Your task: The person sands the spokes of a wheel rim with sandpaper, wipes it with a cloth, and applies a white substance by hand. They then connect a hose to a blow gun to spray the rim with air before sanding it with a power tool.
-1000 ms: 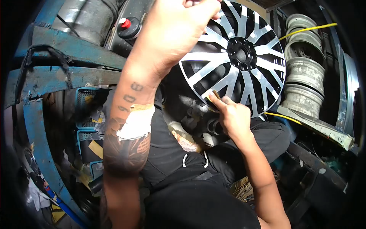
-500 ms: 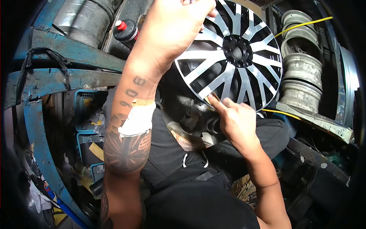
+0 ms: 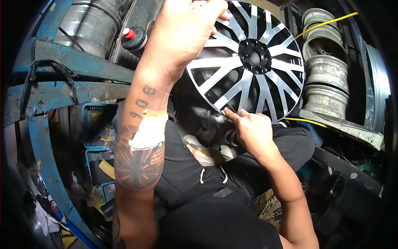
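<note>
A black and silver multi-spoke wheel [image 3: 255,79] faces up in front of me. At its lower rim, my right hand [image 3: 253,130] pinches a small tan piece [image 3: 228,109] like folded paper against the edge of a spoke. My left hand [image 3: 188,33] is at the wheel's upper left, fingers curled near the rim; the fingertips are partly cut off by the top of the view, and anything between them is hidden. A white patch [image 3: 150,129] with a tan edge lies on my left forearm.
A black bottle with a red cap [image 3: 134,38] stands left of my left hand. Blue metal beams [image 3: 83,60] run along the left, above blue baskets [image 3: 94,124]. Bare rims [image 3: 327,74] are stacked at the right, beside a yellow hose [image 3: 327,22].
The view has shifted slightly, and the wheel appears a little further left. My right hand has moved slightly left and down, still at the lower rim. My left hand stays near the upper left.
</note>
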`<state>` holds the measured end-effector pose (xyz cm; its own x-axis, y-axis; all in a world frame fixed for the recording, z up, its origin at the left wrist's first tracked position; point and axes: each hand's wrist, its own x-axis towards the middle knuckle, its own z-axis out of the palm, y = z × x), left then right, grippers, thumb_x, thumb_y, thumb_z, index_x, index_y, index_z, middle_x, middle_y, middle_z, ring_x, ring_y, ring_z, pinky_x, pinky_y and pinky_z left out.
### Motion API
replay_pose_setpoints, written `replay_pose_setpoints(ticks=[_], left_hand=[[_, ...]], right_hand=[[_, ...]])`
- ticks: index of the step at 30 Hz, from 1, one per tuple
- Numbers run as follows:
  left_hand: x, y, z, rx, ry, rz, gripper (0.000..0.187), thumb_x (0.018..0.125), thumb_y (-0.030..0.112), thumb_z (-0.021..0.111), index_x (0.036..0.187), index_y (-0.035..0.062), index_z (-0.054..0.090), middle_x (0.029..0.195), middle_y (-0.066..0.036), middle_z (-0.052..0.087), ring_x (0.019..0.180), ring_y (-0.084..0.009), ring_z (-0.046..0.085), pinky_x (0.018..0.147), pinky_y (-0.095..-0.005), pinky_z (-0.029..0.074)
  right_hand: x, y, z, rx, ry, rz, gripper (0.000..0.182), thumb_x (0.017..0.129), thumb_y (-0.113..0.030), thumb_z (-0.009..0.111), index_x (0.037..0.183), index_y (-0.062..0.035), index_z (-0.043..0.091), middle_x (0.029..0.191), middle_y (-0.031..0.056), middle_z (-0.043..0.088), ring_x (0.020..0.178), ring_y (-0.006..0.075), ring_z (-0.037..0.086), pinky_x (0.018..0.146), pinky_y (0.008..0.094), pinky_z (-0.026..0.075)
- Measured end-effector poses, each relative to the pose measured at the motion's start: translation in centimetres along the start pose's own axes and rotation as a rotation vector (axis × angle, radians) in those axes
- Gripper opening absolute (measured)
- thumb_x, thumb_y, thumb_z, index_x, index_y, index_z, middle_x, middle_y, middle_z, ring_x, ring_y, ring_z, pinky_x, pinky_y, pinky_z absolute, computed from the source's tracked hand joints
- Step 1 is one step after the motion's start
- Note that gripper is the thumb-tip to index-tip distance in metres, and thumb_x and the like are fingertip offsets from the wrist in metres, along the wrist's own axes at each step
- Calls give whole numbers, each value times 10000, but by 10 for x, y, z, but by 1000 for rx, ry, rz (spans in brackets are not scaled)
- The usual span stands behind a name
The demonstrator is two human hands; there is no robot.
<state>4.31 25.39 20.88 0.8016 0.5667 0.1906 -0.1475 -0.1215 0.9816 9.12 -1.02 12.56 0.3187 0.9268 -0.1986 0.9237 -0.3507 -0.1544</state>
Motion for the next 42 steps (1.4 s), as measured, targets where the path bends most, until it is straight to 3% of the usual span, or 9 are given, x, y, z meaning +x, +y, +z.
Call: replay_pose_setpoints(ticks=[4, 8, 11, 16, 19, 24, 28, 36, 42], left_hand=[[3, -12, 4, -144, -11, 4, 270, 1003, 159, 626, 1194, -22, 683, 930, -17, 719, 791, -58, 632, 687, -203, 483], [2, -7, 0, -71, 32, 38, 277, 997, 156, 639, 1211, -19, 668, 958, -12, 715, 784, -54, 622, 692, -199, 480], [-3, -8, 4, -305, -38, -16, 267, 1002, 146, 625, 1211, -17, 664, 992, -33, 716, 839, -67, 652, 733, -206, 510], [8, -25, -2, -83, -41, 228, 258, 998, 161, 626, 1157, -39, 664, 976, -82, 712, 855, -99, 671, 754, -228, 524], [2, -10, 1, -225, -61, -11, 269, 994, 184, 645, 1164, -24, 645, 975, -78, 694, 874, -120, 693, 718, -271, 592], [-6, 3, 2, -520, -60, -131, 282, 992, 180, 655, 1203, -4, 617, 978, -75, 678, 865, -162, 725, 651, -343, 658], [-3, 14, 10, -356, 22, -342, 285, 1018, 191, 627, 1233, 4, 625, 995, -88, 692, 795, -143, 710, 674, -272, 606], [0, -26, 2, -41, -38, 247, 391, 968, 178, 678, 1285, -29, 582, 1056, -101, 684, 942, -152, 687, 769, -286, 592], [-13, -15, 0, -602, -144, -57, 391, 974, 119, 661, 1325, 7, 532, 1146, -122, 666, 1035, -204, 720, 727, -354, 656]], right_hand=[[18, -9, -7, 46, 228, -75, 510, 811, -64, 648, 1301, -184, 728, 761, 41, 588, 614, 224, 642, 583, 360, 508], [2, -2, 10, -24, 58, -65, 500, 826, -89, 658, 1312, -196, 715, 747, 30, 566, 584, 221, 602, 590, 344, 494], [15, -15, -18, 16, 168, -60, 485, 847, -97, 664, 1318, -201, 718, 746, 27, 566, 605, 217, 633, 570, 350, 498], [6, 1, 0, -21, -31, -82, 488, 803, -110, 657, 1284, -170, 716, 849, 36, 655, 675, 183, 688, 612, 344, 525], [18, -12, -18, 89, 198, -88, 426, 854, -96, 664, 1263, -186, 742, 744, 47, 584, 598, 225, 639, 594, 363, 513], [3, 3, 4, 32, 12, -63, 378, 862, -107, 660, 1222, -179, 751, 760, 50, 584, 611, 235, 651, 587, 371, 518], [13, -10, -7, 40, 177, -55, 403, 848, -111, 680, 1236, -192, 750, 769, 37, 586, 624, 224, 652, 579, 348, 509], [14, -10, -5, 41, 141, -75, 424, 857, -119, 681, 1270, -201, 729, 750, 29, 607, 633, 198, 664, 588, 352, 509], [8, -11, -15, 57, 119, -75, 421, 857, -118, 685, 1270, -187, 729, 745, 45, 606, 597, 229, 650, 566, 352, 502]])
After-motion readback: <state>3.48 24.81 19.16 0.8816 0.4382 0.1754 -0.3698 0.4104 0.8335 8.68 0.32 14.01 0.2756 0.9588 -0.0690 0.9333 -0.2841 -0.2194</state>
